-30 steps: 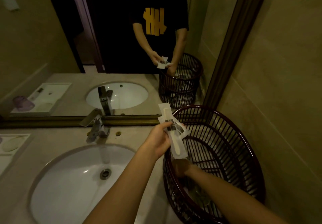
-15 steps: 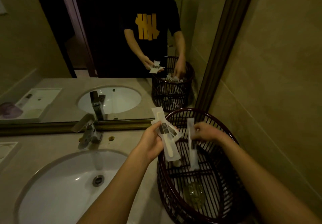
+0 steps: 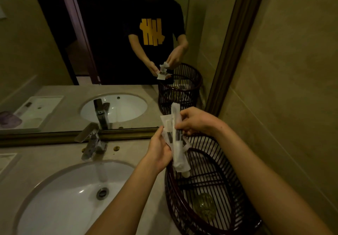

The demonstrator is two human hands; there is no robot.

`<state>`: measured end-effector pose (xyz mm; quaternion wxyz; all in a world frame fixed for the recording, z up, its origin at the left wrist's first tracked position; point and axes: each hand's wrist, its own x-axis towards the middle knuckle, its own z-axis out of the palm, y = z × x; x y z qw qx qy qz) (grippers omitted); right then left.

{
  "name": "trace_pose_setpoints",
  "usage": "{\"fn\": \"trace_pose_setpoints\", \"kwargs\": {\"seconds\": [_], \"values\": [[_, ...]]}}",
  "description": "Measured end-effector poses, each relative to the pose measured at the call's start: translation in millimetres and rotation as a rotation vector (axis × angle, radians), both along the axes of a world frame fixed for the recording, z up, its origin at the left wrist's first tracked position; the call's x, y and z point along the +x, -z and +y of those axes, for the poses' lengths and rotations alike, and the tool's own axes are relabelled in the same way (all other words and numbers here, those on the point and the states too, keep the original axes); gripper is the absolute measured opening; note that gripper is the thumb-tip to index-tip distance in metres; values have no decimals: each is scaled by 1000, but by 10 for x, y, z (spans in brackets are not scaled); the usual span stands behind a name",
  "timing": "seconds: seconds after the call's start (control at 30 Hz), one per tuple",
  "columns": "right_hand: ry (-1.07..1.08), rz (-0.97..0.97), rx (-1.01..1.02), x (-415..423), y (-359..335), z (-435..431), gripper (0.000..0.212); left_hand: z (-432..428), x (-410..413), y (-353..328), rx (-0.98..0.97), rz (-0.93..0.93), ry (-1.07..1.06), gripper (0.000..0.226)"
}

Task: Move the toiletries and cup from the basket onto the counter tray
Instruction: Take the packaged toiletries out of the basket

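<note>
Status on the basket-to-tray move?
Done: nothing visibly on the tray at the frame's left edge. In hand: left hand and right hand hold wrapped toiletry packets above the basket. Left: the glass cup lies inside the basket.

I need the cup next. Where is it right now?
The cup lies on the bottom of the dark basket, at its near end, low and right in the head view, below both hands and right of the sink.
</note>
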<state>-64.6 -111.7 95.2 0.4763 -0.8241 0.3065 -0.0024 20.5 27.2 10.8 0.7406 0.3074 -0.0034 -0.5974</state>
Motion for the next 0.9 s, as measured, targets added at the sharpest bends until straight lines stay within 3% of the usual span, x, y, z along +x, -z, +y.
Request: {"fn": "trace_pose_setpoints", "kwargs": {"seconds": [0.1,0.23,0.3,0.43,0.57,0.73,0.9], "values": [[35,48,-132,126,228,58,18,-2,-15,-3,17,22,1,53],[82,60,-452,170,434,89,25,12,-20,-23,4,13,6,47],[89,49,-494,155,482,82,27,21,-13,-34,-5,-9,23,44],[80,-46,-405,64,559,16,32,42,-28,-58,34,-34,43,41],[299,-152,-294,-113,683,-183,38,62,-61,-71,137,-95,64,38],[237,191,-245,-300,1124,-399,15,38,-43,-56,166,-168,47,35],[46,379,-221,-318,1602,-228,27,48,-78,-50,165,-205,17,31]]}}
